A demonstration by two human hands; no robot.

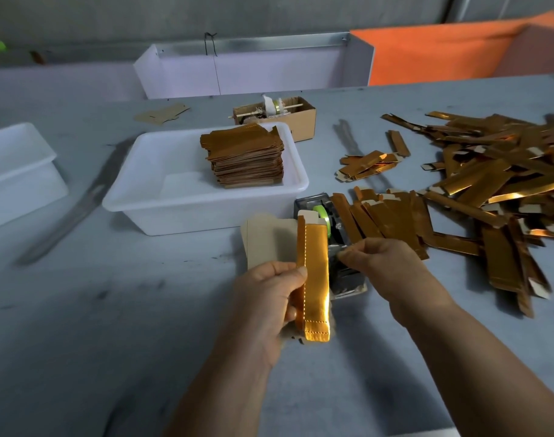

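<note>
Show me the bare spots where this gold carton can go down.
Widest bare table: left of the left hand holding the gold carton, in front of the white tub. The tub's left half is also bare beside the stack. Crowded: right of the tape dispenser, where the pile of gold cartons spreads.

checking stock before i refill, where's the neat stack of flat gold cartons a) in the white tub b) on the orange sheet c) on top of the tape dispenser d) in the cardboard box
a, the stack of gold cartons sits inside the white tub, toward its far right corner, with the cardboard box behind it.
</note>
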